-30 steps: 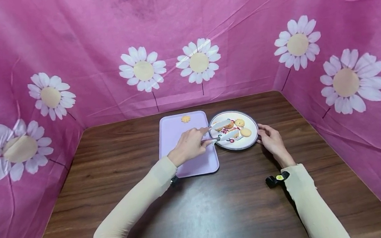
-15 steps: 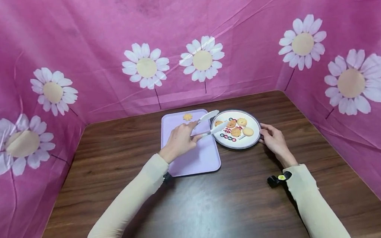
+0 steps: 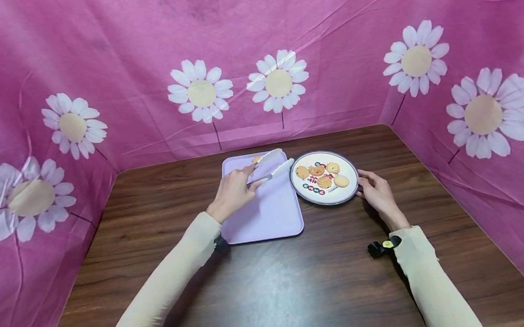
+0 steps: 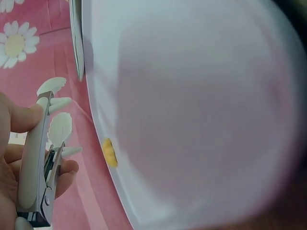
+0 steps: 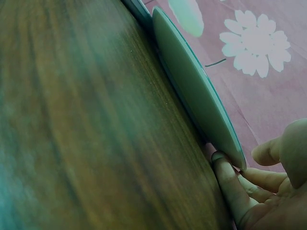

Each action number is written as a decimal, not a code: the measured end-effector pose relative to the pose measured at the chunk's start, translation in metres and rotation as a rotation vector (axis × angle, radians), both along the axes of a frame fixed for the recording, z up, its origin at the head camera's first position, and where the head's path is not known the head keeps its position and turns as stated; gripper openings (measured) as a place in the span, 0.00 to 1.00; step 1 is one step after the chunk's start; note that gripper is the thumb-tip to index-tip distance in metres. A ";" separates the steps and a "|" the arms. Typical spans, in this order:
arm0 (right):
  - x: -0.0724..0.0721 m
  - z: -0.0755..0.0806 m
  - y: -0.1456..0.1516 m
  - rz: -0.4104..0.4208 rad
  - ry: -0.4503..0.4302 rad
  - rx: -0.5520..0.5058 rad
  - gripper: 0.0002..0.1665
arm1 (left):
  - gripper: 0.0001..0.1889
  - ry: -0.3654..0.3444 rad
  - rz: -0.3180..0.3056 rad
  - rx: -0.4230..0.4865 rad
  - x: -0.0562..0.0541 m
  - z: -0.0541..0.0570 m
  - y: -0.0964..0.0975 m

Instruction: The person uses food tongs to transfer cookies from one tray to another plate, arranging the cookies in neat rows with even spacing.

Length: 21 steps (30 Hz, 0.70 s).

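My left hand [image 3: 232, 192] grips a pair of tongs [image 3: 277, 168] with white tips. The tongs are spread, with nothing between their tips, over the back part of a lavender tray [image 3: 266, 219]. Near the tray's back edge lies a yellow cookie [image 4: 109, 152], partly covered by the tongs in the head view. At the right, my right hand [image 3: 377, 193] holds the rim of a round white plate [image 3: 345, 193]; its fingers [image 5: 228, 179] touch the underside and edge. Several cookies lie on this plate, among them a swirled one [image 3: 324, 181] and a smooth oval one [image 3: 341, 181].
Tray and plate stand side by side on a brown wooden table [image 3: 272, 296], their edges close together. A pink cloth [image 3: 233, 32] with white daisies hangs around the back and sides of the table.
My left hand has drawn the tongs left from over the plate to over the tray. A swirled cookie that was at the tongs' tips now lies on the plate. The right hand stays at the rim.
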State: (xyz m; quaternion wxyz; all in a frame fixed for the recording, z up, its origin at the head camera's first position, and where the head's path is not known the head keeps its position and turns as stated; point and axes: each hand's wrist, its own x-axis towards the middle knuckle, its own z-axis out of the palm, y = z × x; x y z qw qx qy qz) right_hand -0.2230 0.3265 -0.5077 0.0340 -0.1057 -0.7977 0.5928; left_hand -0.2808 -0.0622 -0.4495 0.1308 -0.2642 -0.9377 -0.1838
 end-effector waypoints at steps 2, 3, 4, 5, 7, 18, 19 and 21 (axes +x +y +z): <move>0.000 0.000 0.000 -0.003 -0.001 -0.003 0.30 | 0.24 -0.005 0.018 0.002 -0.002 0.000 -0.005; 0.000 0.001 0.000 -0.001 -0.001 -0.002 0.30 | 0.24 -0.011 0.031 0.001 -0.002 0.000 -0.007; 0.001 0.001 0.000 -0.001 -0.001 -0.002 0.30 | 0.23 -0.017 0.044 0.001 -0.003 0.000 -0.010; 0.001 0.001 0.000 0.001 -0.002 0.000 0.31 | 0.23 -0.022 0.055 0.002 -0.003 0.001 -0.012; 0.001 0.001 0.000 0.002 -0.004 0.005 0.31 | 0.24 -0.035 0.077 0.006 -0.004 0.002 -0.016; 0.002 0.002 0.000 -0.005 -0.018 0.010 0.30 | 0.22 -0.056 0.168 -0.025 -0.006 0.002 -0.027; 0.002 0.002 0.000 -0.005 -0.022 0.011 0.30 | 0.22 -0.058 0.176 -0.023 -0.006 0.001 -0.027; 0.002 0.003 0.000 -0.005 -0.030 0.011 0.31 | 0.21 -0.068 0.188 -0.024 -0.007 0.000 -0.028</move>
